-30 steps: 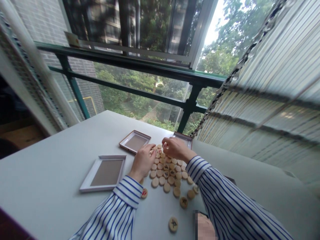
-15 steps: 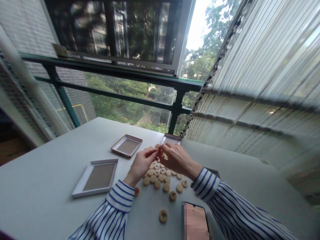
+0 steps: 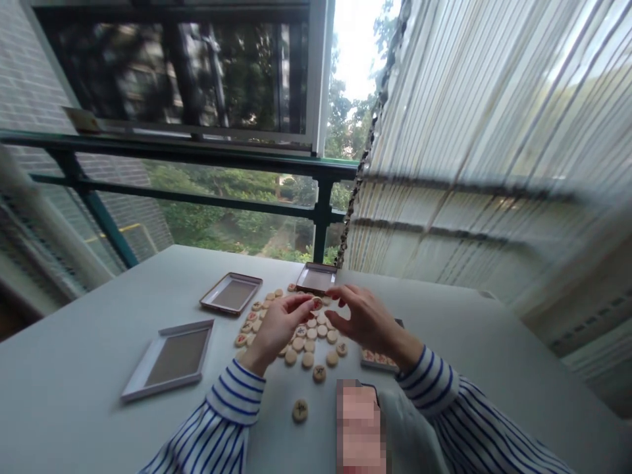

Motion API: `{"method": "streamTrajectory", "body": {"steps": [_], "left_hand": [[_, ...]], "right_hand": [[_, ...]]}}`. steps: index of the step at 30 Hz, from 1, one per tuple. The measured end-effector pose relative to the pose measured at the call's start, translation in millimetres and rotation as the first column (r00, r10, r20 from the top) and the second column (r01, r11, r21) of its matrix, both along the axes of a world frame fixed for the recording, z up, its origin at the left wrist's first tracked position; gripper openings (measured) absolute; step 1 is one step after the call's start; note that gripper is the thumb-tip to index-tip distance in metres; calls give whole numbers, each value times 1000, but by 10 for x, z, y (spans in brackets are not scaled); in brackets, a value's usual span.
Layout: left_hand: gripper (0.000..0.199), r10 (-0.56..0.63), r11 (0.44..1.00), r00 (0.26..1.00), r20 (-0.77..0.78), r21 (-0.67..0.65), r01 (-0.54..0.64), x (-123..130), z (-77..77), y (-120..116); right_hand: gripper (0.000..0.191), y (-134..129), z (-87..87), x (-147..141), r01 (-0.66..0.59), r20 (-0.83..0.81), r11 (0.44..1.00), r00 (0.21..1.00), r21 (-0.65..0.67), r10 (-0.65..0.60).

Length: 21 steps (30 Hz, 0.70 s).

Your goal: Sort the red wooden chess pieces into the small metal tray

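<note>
My left hand [image 3: 281, 326] pinches a round wooden piece with a red mark [image 3: 316, 303] between thumb and fingertips. Just right of that piece, my right hand [image 3: 368, 322] has its thumb and fingers apart, with nothing visible between them. Beneath and around both hands lie several round wooden pieces [image 3: 298, 343], some showing black or red characters. A dark-edged tray with red-marked pieces [image 3: 378, 359] is partly hidden under my right wrist. Nearer to me lies a single piece with a black character [image 3: 299, 411].
On the white table [image 3: 74, 349] are a brown-rimmed tray [image 3: 232, 293], a larger white box lid [image 3: 172, 359] at the left and another small tray [image 3: 317, 278] at the back. A phone [image 3: 363, 421] lies near the front. Behind stand a green railing and a string curtain.
My right hand has moved away from my left and its fingers have parted. The piece stays in my left hand. The camera view has turned right, and the tray of red-marked pieces now shows.
</note>
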<state>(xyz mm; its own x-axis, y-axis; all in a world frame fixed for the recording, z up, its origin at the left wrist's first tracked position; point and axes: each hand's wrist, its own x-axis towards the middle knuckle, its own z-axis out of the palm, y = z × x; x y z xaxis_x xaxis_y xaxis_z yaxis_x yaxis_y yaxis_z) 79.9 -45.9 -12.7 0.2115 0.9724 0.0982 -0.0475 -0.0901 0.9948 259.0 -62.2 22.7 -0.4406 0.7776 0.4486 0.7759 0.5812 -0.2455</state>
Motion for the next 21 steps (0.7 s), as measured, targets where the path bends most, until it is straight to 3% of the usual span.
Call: {"method": "streamTrajectory", "body": {"steps": [12, 21], "left_hand": [[34, -133, 989, 991, -8, -65, 132, 509, 58, -23], [33, -228, 972, 974, -8, -57, 227, 826, 78, 74]], "right_hand": [[18, -255, -63, 668, 143, -268, 988, 951, -58, -153], [21, -256, -57, 901, 157, -204, 981, 963, -110, -177]]}}
